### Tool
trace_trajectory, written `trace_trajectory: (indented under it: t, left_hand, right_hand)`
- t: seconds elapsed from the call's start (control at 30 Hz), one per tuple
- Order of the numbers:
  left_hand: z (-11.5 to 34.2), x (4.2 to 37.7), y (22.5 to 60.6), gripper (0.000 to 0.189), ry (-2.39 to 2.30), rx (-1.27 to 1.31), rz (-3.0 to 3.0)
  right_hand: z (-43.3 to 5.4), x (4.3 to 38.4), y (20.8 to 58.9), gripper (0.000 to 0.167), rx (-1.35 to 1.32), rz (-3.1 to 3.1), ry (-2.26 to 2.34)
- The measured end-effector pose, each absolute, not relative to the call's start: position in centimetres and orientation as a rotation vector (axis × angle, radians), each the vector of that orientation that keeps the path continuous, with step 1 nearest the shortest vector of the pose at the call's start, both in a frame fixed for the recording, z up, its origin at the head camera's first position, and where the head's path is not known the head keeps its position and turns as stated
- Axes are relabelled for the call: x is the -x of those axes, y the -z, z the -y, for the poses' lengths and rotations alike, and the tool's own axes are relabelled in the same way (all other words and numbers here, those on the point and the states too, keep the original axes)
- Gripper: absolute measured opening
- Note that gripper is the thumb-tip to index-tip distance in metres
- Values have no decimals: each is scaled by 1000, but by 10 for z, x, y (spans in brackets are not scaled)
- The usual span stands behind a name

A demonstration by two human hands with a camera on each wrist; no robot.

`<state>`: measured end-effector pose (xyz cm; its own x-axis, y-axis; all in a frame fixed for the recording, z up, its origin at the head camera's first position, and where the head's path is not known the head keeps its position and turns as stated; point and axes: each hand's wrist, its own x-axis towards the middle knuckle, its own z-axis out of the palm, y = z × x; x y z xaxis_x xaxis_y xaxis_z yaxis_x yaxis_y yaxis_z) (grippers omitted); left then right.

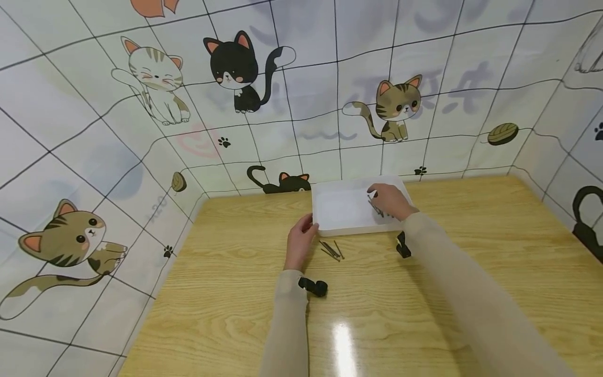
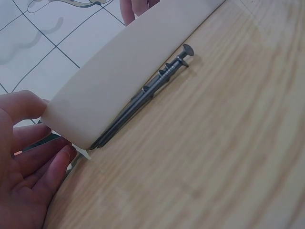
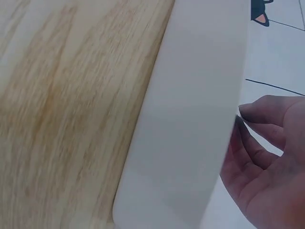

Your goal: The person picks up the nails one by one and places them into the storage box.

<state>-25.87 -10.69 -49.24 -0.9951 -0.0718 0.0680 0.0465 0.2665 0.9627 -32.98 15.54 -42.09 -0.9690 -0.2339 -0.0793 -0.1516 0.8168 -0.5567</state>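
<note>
A shallow white tray stands on the wooden table against the back wall. My left hand holds its front left corner, digits against the edge; the left wrist view shows this hand at the tray wall. Several dark nails lie loose on the table just right of that hand, seen closer as a bundle of nails. My right hand reaches into the tray, bent fingers over more nails. In the right wrist view the fingertips of this hand are partly hidden behind the wall.
The light wooden table extends in front and to both sides. Behind and beside it, a white wall covering carries grid lines and cartoon cats. Black wrist cameras sit on both sleeves.
</note>
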Motion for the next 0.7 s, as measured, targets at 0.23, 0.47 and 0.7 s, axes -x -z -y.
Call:
trace_trajectory:
  t: [0.23,0.47,0.7]
  left_hand:
    - [109,258,494,43,1824,-12,2427]
    - [110,258,493,42,1827,-20,2428]
    - [106,258,492,42,1832,-22,2433]
  right_hand:
    - [-153,316,413,35,392,-2888,919]
    - [-144,295,413,33,444,-2897,1056]
    - [-140,271,412,33,438,-2919,1174]
